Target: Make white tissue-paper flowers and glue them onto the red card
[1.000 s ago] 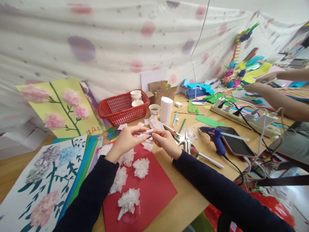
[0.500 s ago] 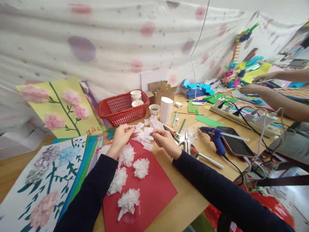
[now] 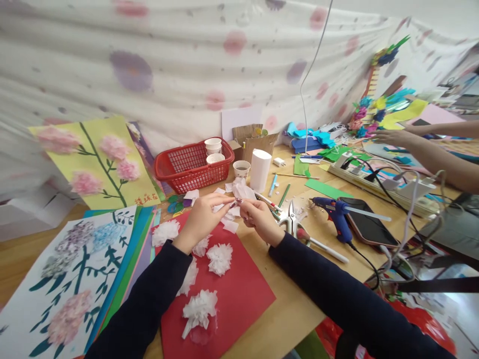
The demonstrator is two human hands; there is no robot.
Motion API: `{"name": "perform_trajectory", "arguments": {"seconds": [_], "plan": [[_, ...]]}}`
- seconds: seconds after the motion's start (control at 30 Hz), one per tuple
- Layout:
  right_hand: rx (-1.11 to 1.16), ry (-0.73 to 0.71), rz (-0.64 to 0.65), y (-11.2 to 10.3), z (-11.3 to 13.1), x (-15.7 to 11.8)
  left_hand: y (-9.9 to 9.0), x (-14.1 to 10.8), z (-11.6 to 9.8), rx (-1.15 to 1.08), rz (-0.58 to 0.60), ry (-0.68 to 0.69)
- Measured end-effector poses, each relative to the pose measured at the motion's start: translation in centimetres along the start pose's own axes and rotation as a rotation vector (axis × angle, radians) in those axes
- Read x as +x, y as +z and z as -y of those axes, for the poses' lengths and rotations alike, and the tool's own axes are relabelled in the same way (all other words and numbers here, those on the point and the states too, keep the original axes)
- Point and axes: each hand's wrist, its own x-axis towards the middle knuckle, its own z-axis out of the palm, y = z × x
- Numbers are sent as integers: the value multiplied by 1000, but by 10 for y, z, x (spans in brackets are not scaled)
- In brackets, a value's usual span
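My left hand [image 3: 210,213] is closed in a pinch, its fingertips meeting those of my right hand [image 3: 261,219] above the far edge of a red sheet. The right hand is pinched too. Whatever is between the fingertips is too small to make out. Just behind the fingers lie loose white tissue paper pieces [image 3: 242,189]. On the red sheet [image 3: 243,289] sit several ruffled white paper flowers [image 3: 219,259], some partly covered by my left hand and sleeve. A clear glossy patch [image 3: 205,333] shows beside the nearest flower.
Right of my hands lie scissors [image 3: 291,219], a white pen [image 3: 325,249], a blue glue gun [image 3: 334,214] and a phone [image 3: 368,222]. Behind stand a red basket [image 3: 192,172], paper cup [image 3: 241,168] and white roll [image 3: 259,169]. Flower artworks [image 3: 71,284] lie left. Another person's arms [image 3: 430,144] reach in.
My left hand has moved right and its fingertips have met my right hand's. Before, the hands were apart near the tissue pieces. The other person's hands have shifted.
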Motion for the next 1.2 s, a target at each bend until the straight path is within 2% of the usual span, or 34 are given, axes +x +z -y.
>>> {"name": "perform_trajectory", "arguments": {"seconds": [0.3,0.5,0.67,0.87,1.03,1.2], "plan": [[-82,-26,8,1,1,-3,-1,1,2,22,-42,-133],[-143,-47,-9,1,1,-3,0,0,-1,20,-29,-94],[-149,-50,-27,1,1,-2,0,1,3,9,-94,-185],[-237,-70,-12,1,-1,-2,1,1,5,-130,8,-235],[-379,-16,-110,-2,-4,1,-3,3,24,-81,-149,-361],[-528,75,-139,-10,-11,6,-2,0,53,67,-109,-412]]}}
